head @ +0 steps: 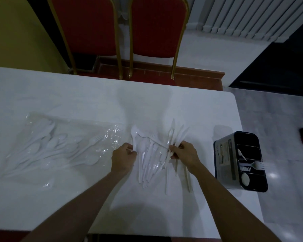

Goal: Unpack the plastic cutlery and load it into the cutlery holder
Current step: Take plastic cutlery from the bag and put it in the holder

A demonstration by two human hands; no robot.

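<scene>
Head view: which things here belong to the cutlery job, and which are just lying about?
Part of the job: loose plastic cutlery, gripped by the left hand and right hand; clear bag of more cutlery; black cutlery holder.
Just lying about: red chairs; white radiator.

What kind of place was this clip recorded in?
Likely a banquet or function hall: gold-framed red padded chairs stand behind a long white table, which holds loose plastic cutlery, its bulk bag and a cutlery holder.
</scene>
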